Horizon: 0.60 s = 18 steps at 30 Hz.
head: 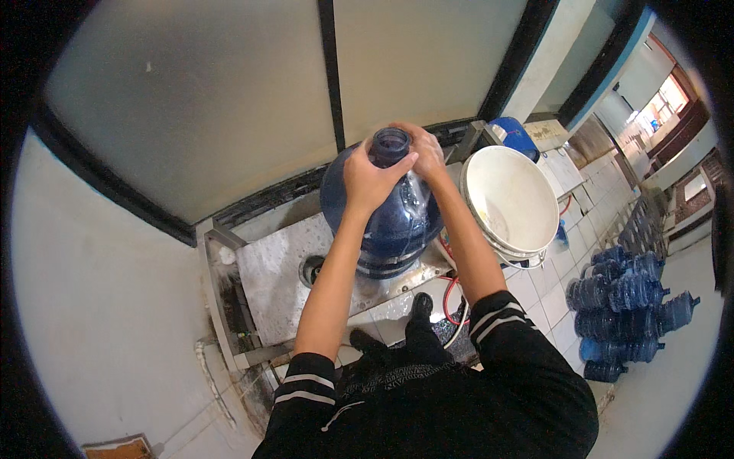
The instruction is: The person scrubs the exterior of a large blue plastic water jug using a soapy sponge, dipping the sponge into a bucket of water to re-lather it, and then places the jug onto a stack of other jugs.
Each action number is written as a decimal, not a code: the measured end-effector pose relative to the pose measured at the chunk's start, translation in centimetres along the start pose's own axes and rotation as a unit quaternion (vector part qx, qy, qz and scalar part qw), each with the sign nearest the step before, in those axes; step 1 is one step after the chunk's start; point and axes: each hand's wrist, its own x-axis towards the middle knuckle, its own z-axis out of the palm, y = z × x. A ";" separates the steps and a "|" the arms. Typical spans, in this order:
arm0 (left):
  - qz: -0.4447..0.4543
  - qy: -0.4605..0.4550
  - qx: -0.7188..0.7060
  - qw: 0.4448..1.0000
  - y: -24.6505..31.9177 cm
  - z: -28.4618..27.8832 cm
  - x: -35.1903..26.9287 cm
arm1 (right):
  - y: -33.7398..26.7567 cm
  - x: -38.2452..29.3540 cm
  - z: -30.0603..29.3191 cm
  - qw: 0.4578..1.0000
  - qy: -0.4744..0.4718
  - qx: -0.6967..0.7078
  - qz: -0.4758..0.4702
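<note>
A large blue plastic water jug (pixel 395 218) stands upright on a metal-topped bench (pixel 275 269), its uncapped mouth facing up at me. My left hand (pixel 373 175) wraps the near left side of the neck, thumb stretched across below the rim. From the far right side my right hand (pixel 421 149) curls around the same neck, its fingers partly hidden behind it. Both hands look wet, and the jug's side shines. Left of the jug, a round dark fitting (pixel 312 269) is set into the bench top, partly covered by my left forearm.
Right of the jug stands a white plastic bucket (pixel 510 198), with a blue container (pixel 513 137) behind it. Several blue water jugs (pixel 622 310) are stacked on the tiled floor at right. A red hose (pixel 448 301) runs near my feet. Framed frosted panels (pixel 218 103) rise behind the bench.
</note>
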 end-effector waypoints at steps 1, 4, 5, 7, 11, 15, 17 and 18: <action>-0.011 -0.005 0.011 1.000 0.3 -0.3 0.0 | 0.1 -1.5 -0.2 0.999 0.035 -0.003 -0.028; -0.047 -0.081 0.048 0.994 -0.4 -0.5 0.4 | -0.4 -6.9 -2.0 0.992 0.099 -0.048 -0.054; -0.052 -0.107 0.060 0.991 -1.0 -0.5 0.7 | -1.0 -8.7 -2.1 0.988 0.123 -0.065 -0.065; -0.024 -0.147 0.070 0.986 -0.5 -0.7 1.3 | -2.7 -11.9 -2.1 0.982 0.131 -0.113 -0.075; -0.082 -0.332 0.046 0.939 -0.9 -2.9 3.7 | -6.5 -14.4 -1.3 0.965 0.039 -0.136 -0.219; -0.065 -0.379 0.087 0.919 0.2 -3.6 5.3 | -10.3 -11.5 4.7 0.948 -0.086 -0.105 -0.289; -0.065 -0.370 0.114 0.920 -0.7 -3.5 5.7 | -9.8 -8.0 10.7 0.948 -0.227 -0.101 -0.198; -0.064 -0.376 0.115 0.917 0.0 -3.1 5.8 | -8.1 -5.4 14.8 0.960 -0.207 -0.117 -0.145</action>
